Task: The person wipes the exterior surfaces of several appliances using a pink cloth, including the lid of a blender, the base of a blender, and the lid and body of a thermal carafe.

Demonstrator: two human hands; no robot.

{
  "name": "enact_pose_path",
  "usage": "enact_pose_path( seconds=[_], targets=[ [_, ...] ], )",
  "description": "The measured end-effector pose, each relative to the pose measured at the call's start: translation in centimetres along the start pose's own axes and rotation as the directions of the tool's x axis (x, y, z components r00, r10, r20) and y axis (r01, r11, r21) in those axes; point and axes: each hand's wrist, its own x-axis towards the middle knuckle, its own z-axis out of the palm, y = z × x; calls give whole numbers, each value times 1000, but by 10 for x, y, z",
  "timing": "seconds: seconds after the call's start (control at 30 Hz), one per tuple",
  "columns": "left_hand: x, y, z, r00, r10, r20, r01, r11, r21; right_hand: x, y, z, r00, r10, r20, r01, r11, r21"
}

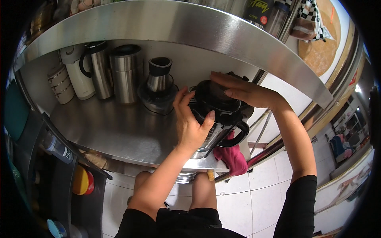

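A clear blender jug with a black lid and a black handle stands at the right end of a steel shelf. My left hand is spread against the jug's upper left side, thumb and fingers apart. Over the top of the lid lies my right hand, its fingers stretched out; whether it presses down cannot be told. Beneath the handle, a magenta cloth hangs over the shelf's front edge. A small chopper with a dark bowl stands left of my left hand.
Steel flasks, a white vacuum jug and a stacked food container line the back left. An upper steel shelf edge arches above my hands. A dark rack stands at the left, and a door frame runs along the right.
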Motion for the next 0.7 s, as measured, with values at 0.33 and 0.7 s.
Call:
enact_pose_path(
  seconds=[0.33,0.7],
  targets=[
    [-1,-3,-1,999,31,-15,-31,999,43,-4,-11,31,960,98,-261,-162,959,-233],
    [-4,0,6,999,12,-37,-12,1000,-1,6,-10,56,868,-28,-496,14,999,-31]
  ],
)
